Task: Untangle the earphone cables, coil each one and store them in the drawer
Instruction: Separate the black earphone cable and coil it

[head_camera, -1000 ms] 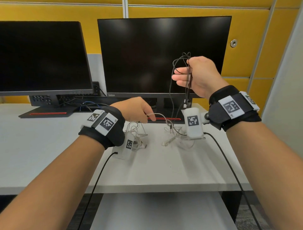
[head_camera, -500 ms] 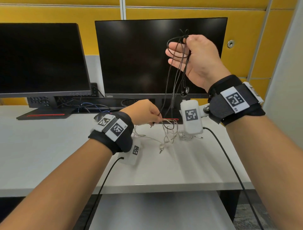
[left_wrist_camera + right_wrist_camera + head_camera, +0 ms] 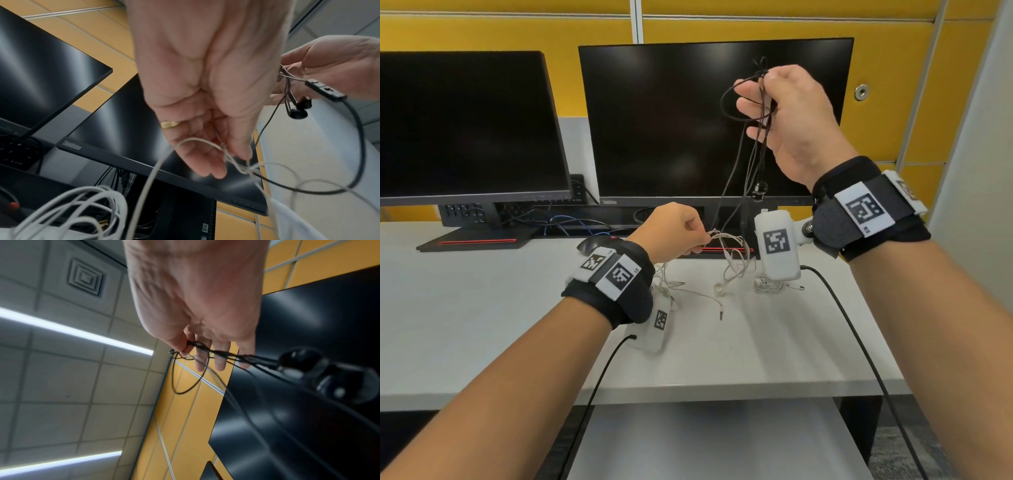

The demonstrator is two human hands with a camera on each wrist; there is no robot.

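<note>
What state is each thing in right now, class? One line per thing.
Black earphone cable: lifted, bunched, hanging, still meeting the white cable.
White earphone cable: tangled, partly raised off the desk.
Right hand: pinches the black cable.
Left hand: pinches the white cable.
Monitors: dark.

So there are two sets here. The black earphone cable [image 3: 748, 150] is thin and hangs in loose loops and long strands in front of the right monitor, bunched at the top, with two black earbuds [image 3: 299, 108] dangling partway down and an inline remote [image 3: 324, 90] on one strand. Its lower strands run down into the white earphone cable [image 3: 734, 255], which is lifted in a knotted clump above the far middle of the table [image 3: 482, 325]. More white loops, a white earbud and a plug end [image 3: 720, 313] trail loose on the table below and to the left.
</note>
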